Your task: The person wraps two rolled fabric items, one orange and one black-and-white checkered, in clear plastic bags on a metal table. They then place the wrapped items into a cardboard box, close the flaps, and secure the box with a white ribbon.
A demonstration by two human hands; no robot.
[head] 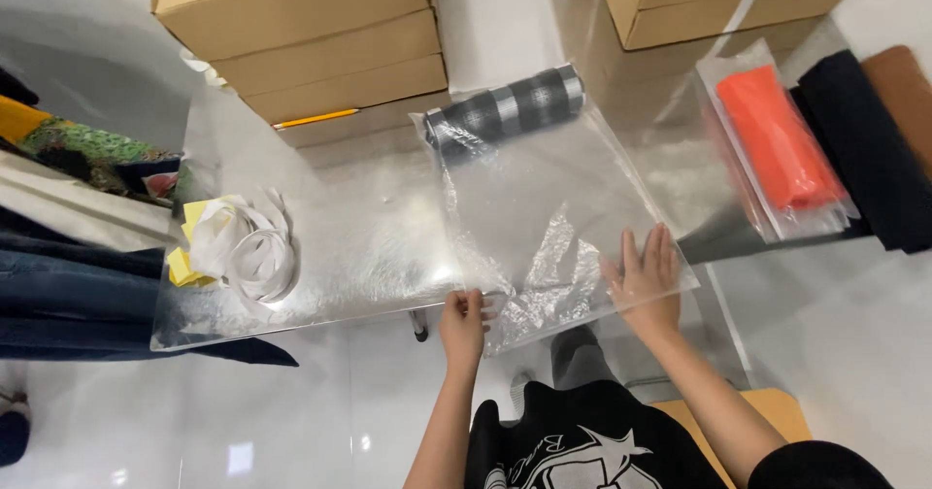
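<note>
Our left hand [463,320] pinches the clear bag [544,217] edge, right hand [645,277] lies flat and open on it, checked cloth roll [505,112] blurred behind plastic.

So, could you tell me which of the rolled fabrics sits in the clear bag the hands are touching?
The grey-and-black checked roll, at the far end of the clear bag. The orange roll lies in a separate bag to the right, untouched.
</note>
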